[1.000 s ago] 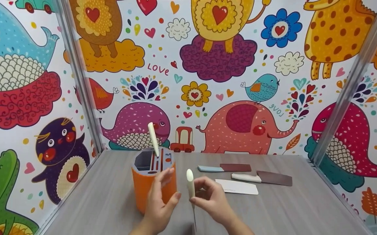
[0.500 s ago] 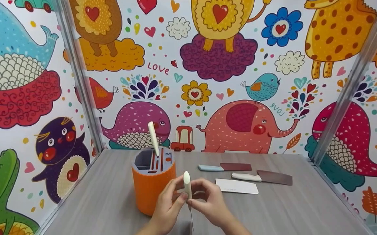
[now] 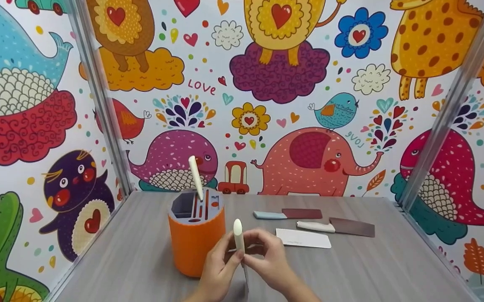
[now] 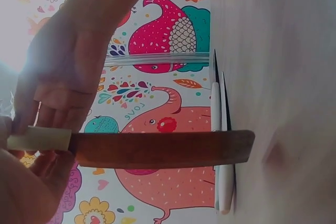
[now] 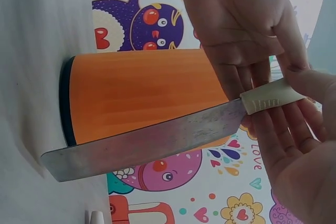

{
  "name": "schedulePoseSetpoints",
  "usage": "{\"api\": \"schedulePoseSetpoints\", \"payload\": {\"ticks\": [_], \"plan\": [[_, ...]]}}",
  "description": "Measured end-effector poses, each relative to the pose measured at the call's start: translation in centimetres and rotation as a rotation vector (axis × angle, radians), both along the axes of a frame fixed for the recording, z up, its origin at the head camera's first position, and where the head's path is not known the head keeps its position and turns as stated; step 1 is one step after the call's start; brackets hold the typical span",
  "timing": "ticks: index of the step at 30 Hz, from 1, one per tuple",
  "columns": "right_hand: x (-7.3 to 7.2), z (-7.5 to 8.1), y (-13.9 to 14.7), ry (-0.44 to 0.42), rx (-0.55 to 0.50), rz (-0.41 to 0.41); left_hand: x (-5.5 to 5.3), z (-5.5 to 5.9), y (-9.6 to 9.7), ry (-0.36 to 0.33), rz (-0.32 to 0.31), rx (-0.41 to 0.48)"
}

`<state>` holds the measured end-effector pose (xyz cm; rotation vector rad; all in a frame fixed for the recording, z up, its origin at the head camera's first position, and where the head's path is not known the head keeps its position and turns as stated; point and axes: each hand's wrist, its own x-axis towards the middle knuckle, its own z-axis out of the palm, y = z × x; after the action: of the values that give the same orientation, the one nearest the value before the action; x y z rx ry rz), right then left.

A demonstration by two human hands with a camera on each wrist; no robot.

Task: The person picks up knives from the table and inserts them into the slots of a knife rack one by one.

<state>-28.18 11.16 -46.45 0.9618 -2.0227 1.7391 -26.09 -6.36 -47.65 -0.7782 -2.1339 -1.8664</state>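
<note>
Between my hands a kitchen knife stands upright, its cream handle (image 3: pixel 238 237) at the top and its wide blade (image 5: pixel 152 137) pointing down. My left hand (image 3: pixel 219 266) pinches the handle from the left, thumb on its near side. From the right, my right hand (image 3: pixel 269 260) holds the same handle between thumb and fingers. The lower blade runs close to the tabletop in both wrist views; whether it touches cannot be told. Just left of the hands stands an orange knife block (image 3: pixel 193 247) with a grey slotted top. One cream-handled tool (image 3: pixel 196 178) leans out of it.
At the right lie a knife with a pale blue handle (image 3: pixel 269 215), a cleaver with a white handle (image 3: pixel 315 227) and a white blade-shaped piece (image 3: pixel 303 238). Patterned wall panels (image 3: pixel 309 159) enclose the grey wood-look table (image 3: pixel 372 268).
My left hand has moved right from beside the knife block and now grips the knife's handle together with my right hand. The knife has shifted slightly left.
</note>
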Motion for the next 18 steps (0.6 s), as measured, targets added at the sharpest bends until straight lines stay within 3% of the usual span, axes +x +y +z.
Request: {"api": "schedulePoseSetpoints", "payload": {"ticks": [6, 12, 18], "plan": [[0.1, -0.4, -0.4, 0.161, 0.022, -0.052, 0.3, -0.1, 0.3, -0.041, 0.002, 0.052], [0.3, -0.6, -0.7, 0.287, 0.043, -0.12, 0.4, 0.0, 0.1, -0.094, -0.015, 0.049], [0.6, -0.4, -1.1, 0.303, 0.081, -0.192, 0.3, -0.1, 0.4, -0.02, 0.052, 0.035]]}}
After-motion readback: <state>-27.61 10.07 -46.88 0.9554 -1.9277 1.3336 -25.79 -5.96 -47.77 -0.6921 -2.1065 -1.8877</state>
